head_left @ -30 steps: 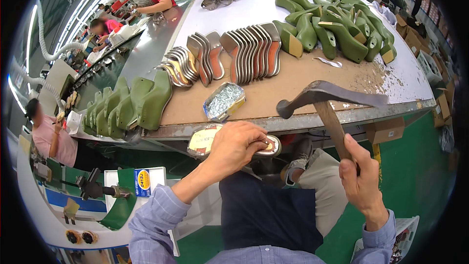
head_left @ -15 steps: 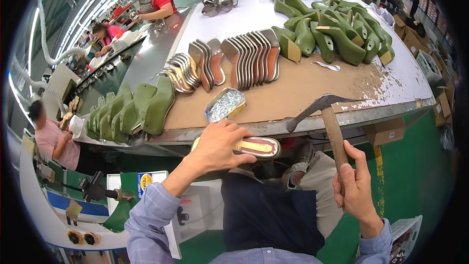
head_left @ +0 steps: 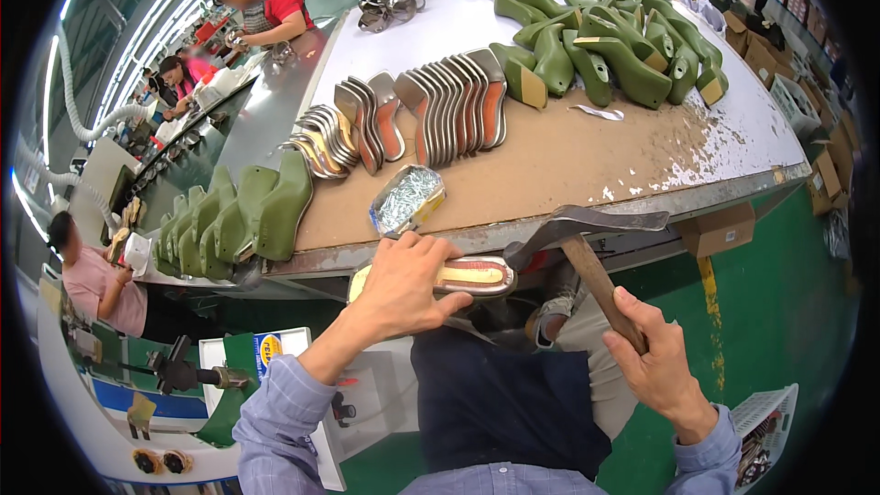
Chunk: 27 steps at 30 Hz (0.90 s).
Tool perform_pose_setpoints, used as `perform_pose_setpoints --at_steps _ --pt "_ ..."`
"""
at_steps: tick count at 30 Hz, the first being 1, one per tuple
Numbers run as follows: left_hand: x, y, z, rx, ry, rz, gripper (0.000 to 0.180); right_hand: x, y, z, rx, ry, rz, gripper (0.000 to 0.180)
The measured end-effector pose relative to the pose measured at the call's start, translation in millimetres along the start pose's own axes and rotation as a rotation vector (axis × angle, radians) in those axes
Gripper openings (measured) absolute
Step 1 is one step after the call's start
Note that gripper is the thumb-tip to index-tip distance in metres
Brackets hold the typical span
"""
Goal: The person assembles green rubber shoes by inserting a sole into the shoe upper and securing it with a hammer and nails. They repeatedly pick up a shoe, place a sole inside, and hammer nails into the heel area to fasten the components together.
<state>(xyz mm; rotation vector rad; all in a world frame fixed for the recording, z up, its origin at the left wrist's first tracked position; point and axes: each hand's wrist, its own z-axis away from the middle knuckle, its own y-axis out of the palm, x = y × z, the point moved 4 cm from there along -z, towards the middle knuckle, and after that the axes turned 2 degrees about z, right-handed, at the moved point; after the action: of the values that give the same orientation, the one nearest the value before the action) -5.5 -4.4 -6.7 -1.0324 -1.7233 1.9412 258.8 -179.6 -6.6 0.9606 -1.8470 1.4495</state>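
The left hand [head_left: 403, 280] lies palm-down over a shoe sole [head_left: 472, 275], fingers curled and closed around its near end; the sole sits just below the front edge of the counter [head_left: 568, 165], over the person's lap. The right hand [head_left: 655, 362] is wrapped shut around the wooden handle of a hammer [head_left: 587, 238], whose dark metal head lies level with the counter edge, just right of the sole and close to its far end.

On the counter, directly above the sole, stands a small tray of nails [head_left: 406, 197]. Behind the tray, a row of upright soles [head_left: 431, 110] leans in a stack. Green shoe forms [head_left: 596, 46] crowd the far right of the counter; a second group of green forms [head_left: 238, 220] stands at its left edge, beside the tray.

The left hand covers most of the sole; what supports the sole underneath cannot be made out. A dark apron [head_left: 495, 403] hides the lap.
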Motion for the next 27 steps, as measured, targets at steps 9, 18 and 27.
perform_pose_setpoints --at_steps 9,18,27 --pt "-5.5 1.7 1.2 -0.024 -0.021 -0.029 0.052 44.4 -21.1 -12.2 -0.247 -0.36 0.07 0.04" --pt "-1.9 5.8 5.6 -0.021 -0.039 -0.03 0.053 56.8 -48.2 -8.4 -0.356 -0.473 -0.115 0.051" --pt "-3.7 3.0 4.2 -0.004 -0.055 -0.047 0.055 21.6 13.3 -22.8 -0.048 -0.167 0.151 0.049"
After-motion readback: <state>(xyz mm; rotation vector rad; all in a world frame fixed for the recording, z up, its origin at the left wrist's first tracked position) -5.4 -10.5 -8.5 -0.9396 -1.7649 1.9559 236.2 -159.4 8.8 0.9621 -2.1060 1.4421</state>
